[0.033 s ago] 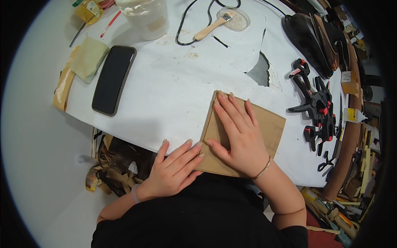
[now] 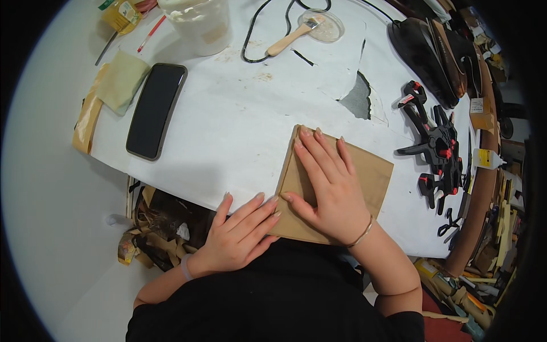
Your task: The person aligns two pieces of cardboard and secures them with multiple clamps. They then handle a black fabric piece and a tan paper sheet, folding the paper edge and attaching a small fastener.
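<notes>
A tan, flat rectangular piece (image 2: pixel 371 178) lies at the table's near edge; I cannot tell whether it is leather or covered board. Its left side shows a folded or raised border. My right hand (image 2: pixel 331 191) rests flat on it, fingers stretched toward its far left corner and thumb near the left edge. My left hand (image 2: pixel 242 231) lies with fingers extended at the table edge, its fingertips touching the piece's near left edge. Neither hand grips anything.
White paper (image 2: pixel 239 137) covers the table, torn at a grey patch (image 2: pixel 358 98). A phone (image 2: pixel 156 111) and pale cloth (image 2: pixel 121 82) lie left. Behind stand a white bucket (image 2: pixel 199 25) and a brush (image 2: pixel 290 39) on a dish. Black clamps (image 2: pixel 439 148) lie right.
</notes>
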